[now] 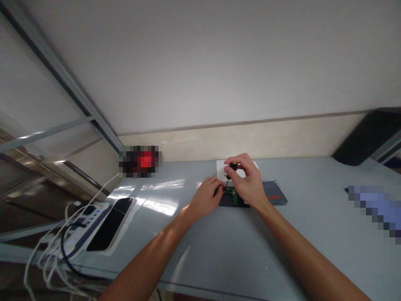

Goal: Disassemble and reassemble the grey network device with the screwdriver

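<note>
My right hand (249,182) pinches the short black and yellow handle of a screwdriver (232,166). Its thin shaft points down to a green circuit board (231,193), which lies in or on a dark flat casing (226,202). At the board's left end, my left hand (208,195) has its thumb and fingers closed on the edge, close to the screwdriver's tip. A grey box-like piece with a reddish mark (274,193) lies just right of the board, partly behind my right hand. Whether the tip sits in a screw is too small to tell.
White paper (221,167) lies behind my hands on the grey table (200,255). To the left are a phone (111,225), a power strip (89,228) and tangled cables (46,267). Blurred objects stand back left and right; a black object (369,136) is at the far right.
</note>
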